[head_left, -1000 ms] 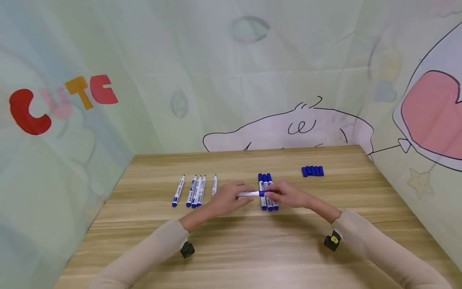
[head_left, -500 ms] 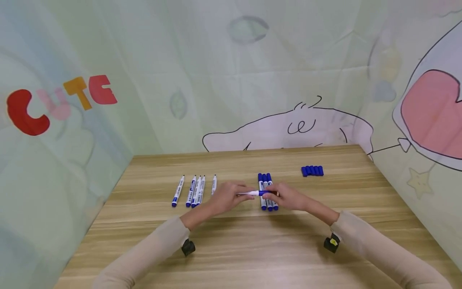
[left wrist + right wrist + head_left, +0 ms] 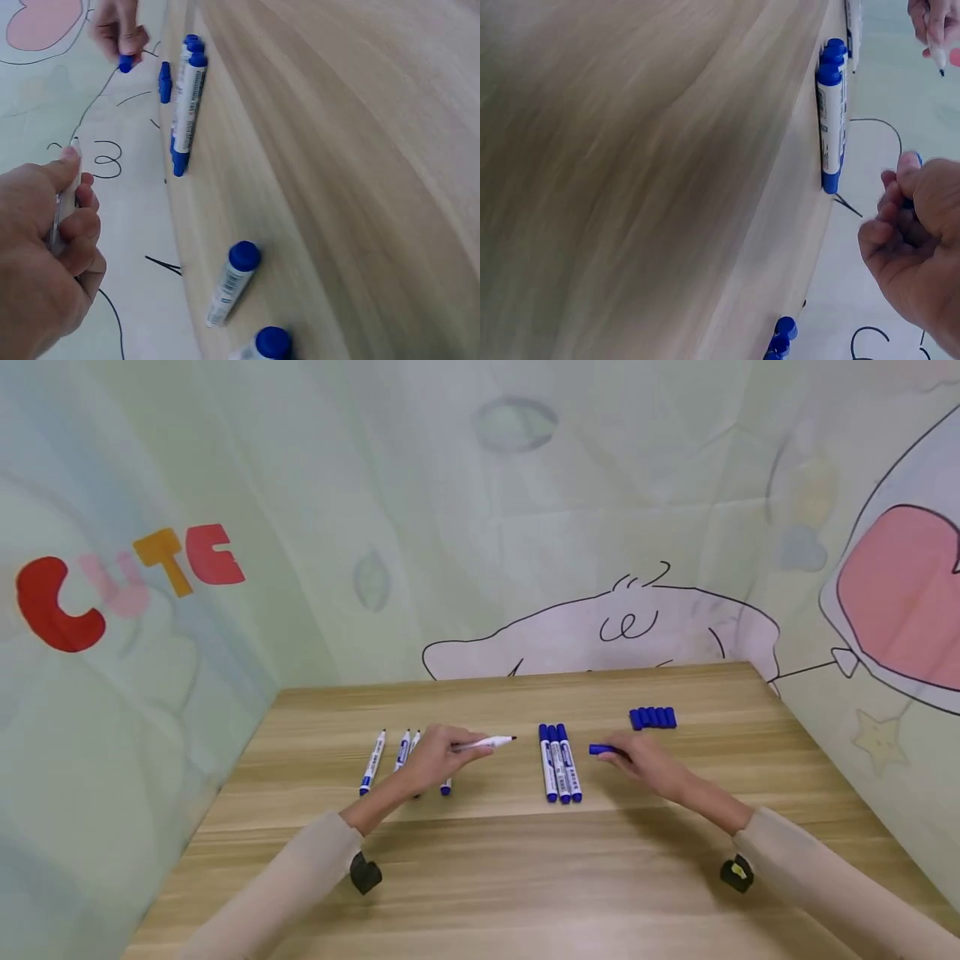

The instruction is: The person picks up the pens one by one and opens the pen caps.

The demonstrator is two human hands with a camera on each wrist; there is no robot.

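Observation:
My left hand (image 3: 437, 758) grips an uncapped white marker (image 3: 491, 743), its dark tip pointing right. A blue cap (image 3: 600, 749) is pinched in my right hand (image 3: 645, 764), apart from the marker. Both hands are above the table. Between them lie three capped markers (image 3: 558, 768) side by side. Under and beside my left hand are several uncapped markers (image 3: 373, 764), partly hidden by it in the head view. The left wrist view shows fingers curled round the white barrel (image 3: 69, 196); in the right wrist view the fingers mostly cover the cap.
A row of several loose blue caps (image 3: 652, 718) lies toward the back right of the wooden table (image 3: 480, 868). Behind the table hangs a printed cloth backdrop (image 3: 360, 510) with cartoon drawings. A small dark camera is worn at each wrist.
Marker and cap were joined between both hands; now they are separated. My left hand has moved left with the uncapped marker, my right hand to the right with the cap.

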